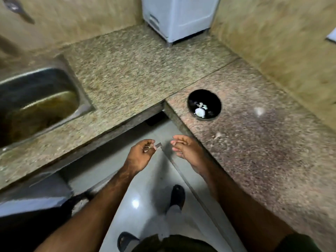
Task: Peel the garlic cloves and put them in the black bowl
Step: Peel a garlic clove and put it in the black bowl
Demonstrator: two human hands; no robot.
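L-shaped speckled granite worktop [127,73], greenish-tan on the left run, pinker-brown on the right run, a seam between them. Steel sink [36,104] set into the left run, brownish staining in the basin. Mottled tan walls [272,42] on both sides. White appliance [178,17] in the far corner. Pale glossy floor tiles [145,188] with one bright light reflection.

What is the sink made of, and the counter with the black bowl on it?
Sink: looks like steel, grey and shiny, with light streaks along its rim. Counter: probably polished stone such as granite, speckled pinkish-brown with a faint sheen. Bowl: glossy black, plastic or ceramic; I can't tell.
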